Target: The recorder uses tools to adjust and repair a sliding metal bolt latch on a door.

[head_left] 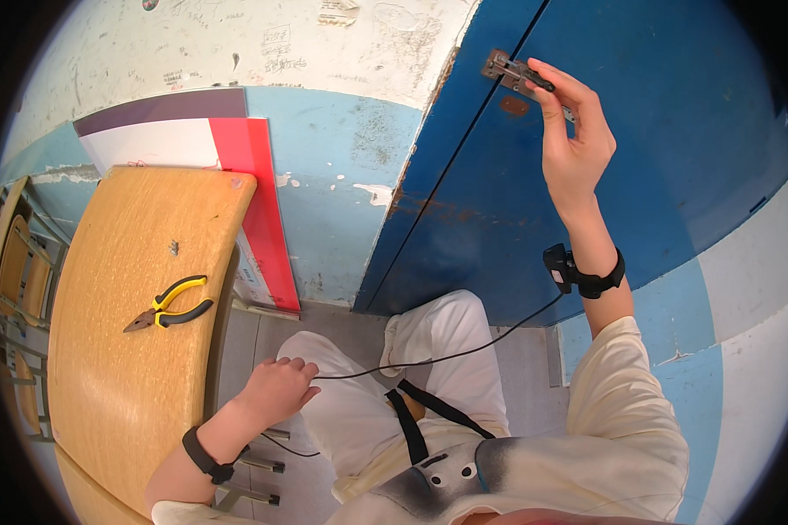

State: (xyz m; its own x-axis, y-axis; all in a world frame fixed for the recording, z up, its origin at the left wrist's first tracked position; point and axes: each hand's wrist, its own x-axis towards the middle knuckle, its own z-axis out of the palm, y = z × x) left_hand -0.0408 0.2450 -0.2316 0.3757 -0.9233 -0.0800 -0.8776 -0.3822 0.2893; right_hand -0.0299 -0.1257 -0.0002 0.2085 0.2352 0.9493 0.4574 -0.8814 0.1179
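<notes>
My right hand (578,136) is raised to a metal door bolt (506,70) on the blue door (657,114). Thumb and fingers pinch a dark part at the bolt's right end. The bolt spans the dark gap along the door's left edge. Down by my left knee, my left hand (276,391) has its fingers curled. A black cable (429,361) runs from my right wrist to it; whether the fingers hold the cable is hidden.
Left of me stands a wooden table (105,367) bearing pliers (171,304) with yellow and black handles and some small metal bits (174,248). Behind it a red-edged board (258,201) leans on the blue-and-white wall (341,157). Chairs (26,271) stand at far left.
</notes>
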